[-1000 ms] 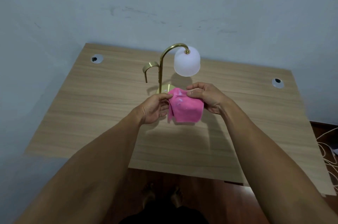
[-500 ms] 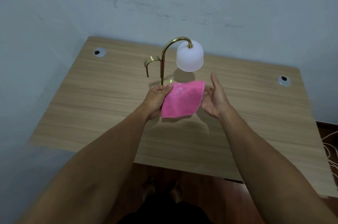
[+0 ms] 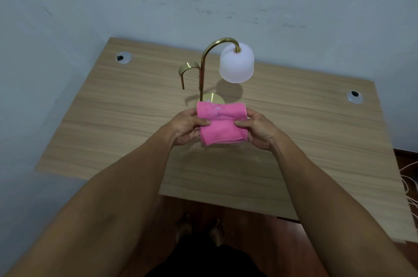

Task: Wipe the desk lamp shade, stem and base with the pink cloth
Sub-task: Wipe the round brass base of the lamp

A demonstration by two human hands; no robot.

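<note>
Both the left hand (image 3: 185, 126) and the right hand (image 3: 257, 128) pinch the folded pink cloth (image 3: 220, 124) above the table (image 3: 113, 123), just before the lamp base (image 3: 212, 99), so wiping seems not yet begun; next, likely reach the shade (image 3: 236, 63).
</note>
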